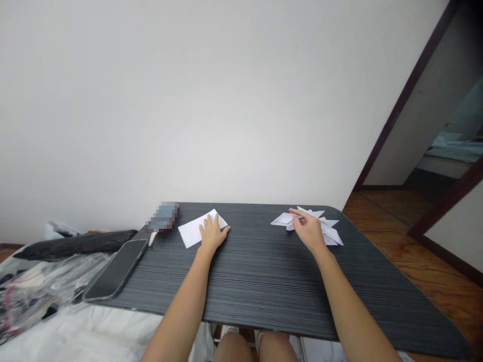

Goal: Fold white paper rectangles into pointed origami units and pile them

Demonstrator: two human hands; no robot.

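My left hand (pixel 212 233) lies flat, fingers stretched out, on a folded white sheet of paper (pixel 191 231) near the far edge of the dark striped table (pixel 264 271). My right hand (pixel 308 229) rests on a pile of several folded white paper shapes (pixel 332 232) at the far right of the table. Its thumb and forefinger pinch the tip of one paper piece (pixel 285 219) that sticks out to the left.
A dark phone (pixel 116 269) lies screen up at the table's left edge, with a small blurred object (pixel 163 217) and a white stub behind it. Left of the table are a long black item (pixel 75 244) and clear plastic bags (pixel 37 291). An open doorway is at right.
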